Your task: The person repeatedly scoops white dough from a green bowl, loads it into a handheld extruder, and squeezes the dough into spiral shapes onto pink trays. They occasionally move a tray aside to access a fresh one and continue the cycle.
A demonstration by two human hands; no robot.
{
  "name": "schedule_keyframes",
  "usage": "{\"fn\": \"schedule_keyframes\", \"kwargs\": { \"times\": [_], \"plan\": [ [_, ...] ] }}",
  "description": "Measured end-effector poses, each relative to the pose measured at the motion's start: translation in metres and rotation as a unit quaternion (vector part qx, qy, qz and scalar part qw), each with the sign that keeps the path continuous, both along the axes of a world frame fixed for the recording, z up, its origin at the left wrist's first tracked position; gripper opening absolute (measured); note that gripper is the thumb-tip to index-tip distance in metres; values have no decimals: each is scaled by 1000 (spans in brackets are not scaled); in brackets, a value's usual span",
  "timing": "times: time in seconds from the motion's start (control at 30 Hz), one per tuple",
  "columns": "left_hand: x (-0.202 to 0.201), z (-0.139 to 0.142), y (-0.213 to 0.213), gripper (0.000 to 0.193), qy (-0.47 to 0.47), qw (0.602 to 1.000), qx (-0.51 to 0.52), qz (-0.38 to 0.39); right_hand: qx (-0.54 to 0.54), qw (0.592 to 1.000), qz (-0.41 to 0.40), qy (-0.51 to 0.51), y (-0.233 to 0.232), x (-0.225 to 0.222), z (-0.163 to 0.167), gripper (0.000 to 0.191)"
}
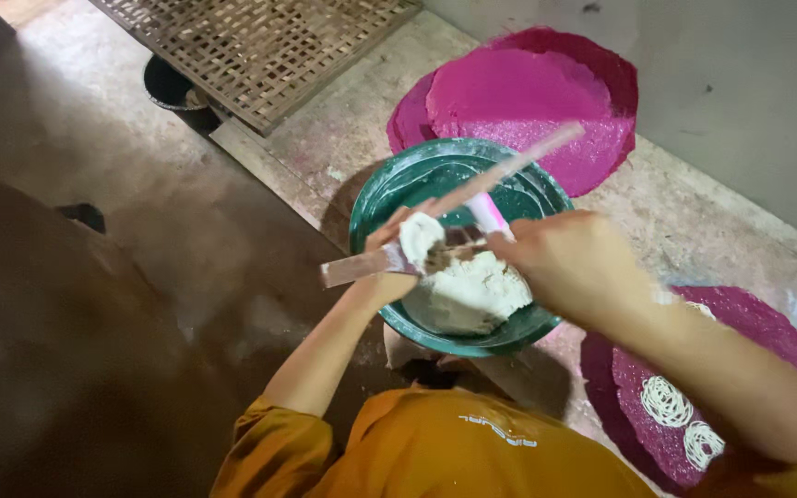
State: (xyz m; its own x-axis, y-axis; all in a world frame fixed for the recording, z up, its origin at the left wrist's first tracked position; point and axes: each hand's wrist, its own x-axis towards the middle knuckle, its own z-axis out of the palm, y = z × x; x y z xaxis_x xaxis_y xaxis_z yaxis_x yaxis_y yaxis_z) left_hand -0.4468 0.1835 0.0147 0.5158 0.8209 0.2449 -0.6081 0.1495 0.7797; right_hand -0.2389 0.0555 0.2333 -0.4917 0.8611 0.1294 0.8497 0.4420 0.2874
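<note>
A green bowl (389, 189) on the floor holds a mass of white dough (472, 295). My left hand (385, 277) is over the bowl's near-left rim. It holds a lump of white dough (420, 236) against a flat brownish strip (354, 267) that sticks out to the left. My right hand (569, 263) is over the bowl's right side, closed on a pink-and-white tool (489, 212). A long thin pinkish stick (518, 166), blurred, slants up to the right above the bowl. Where the two hands meet, the tool's parts are hard to tell apart.
Round pink mats (528, 92) lie stacked beyond the bowl by the grey wall. Another pink mat (740, 332) at the right carries two white noodle coils (666, 401). A woven bamboo tray (260, 46) lies over a dark pot (170, 85) at the top. Orange clothing (454, 456) fills the bottom.
</note>
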Motion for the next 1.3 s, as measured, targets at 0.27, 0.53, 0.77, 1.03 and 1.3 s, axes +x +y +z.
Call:
{"fn": "schedule_keyframes", "kwargs": {
  "times": [0.27, 0.53, 0.77, 1.03, 1.3],
  "plan": [
    [-7, -1, -4, 35, 474, 652, 535, 252, -87, 996, -15, 7, 5, -31, 5, 16],
    [-20, 66, -21, 62, 404, 789, 406, 222, 17, 1000, -10, -20, 3, -38, -1, 14],
    [-20, 32, 3, 36, 462, 739, 393, 293, -52, 992, -84, 82, -10, -7, -23, 19],
    [5, 12, 9, 53, 380, 668, 422, 481, -23, 835, -76, 544, 4, -27, -133, 36],
    [-12, 67, 16, 57, 488, 644, 444, 387, -205, 719, -151, 647, -10, 6, -169, 41]
  ]
}}
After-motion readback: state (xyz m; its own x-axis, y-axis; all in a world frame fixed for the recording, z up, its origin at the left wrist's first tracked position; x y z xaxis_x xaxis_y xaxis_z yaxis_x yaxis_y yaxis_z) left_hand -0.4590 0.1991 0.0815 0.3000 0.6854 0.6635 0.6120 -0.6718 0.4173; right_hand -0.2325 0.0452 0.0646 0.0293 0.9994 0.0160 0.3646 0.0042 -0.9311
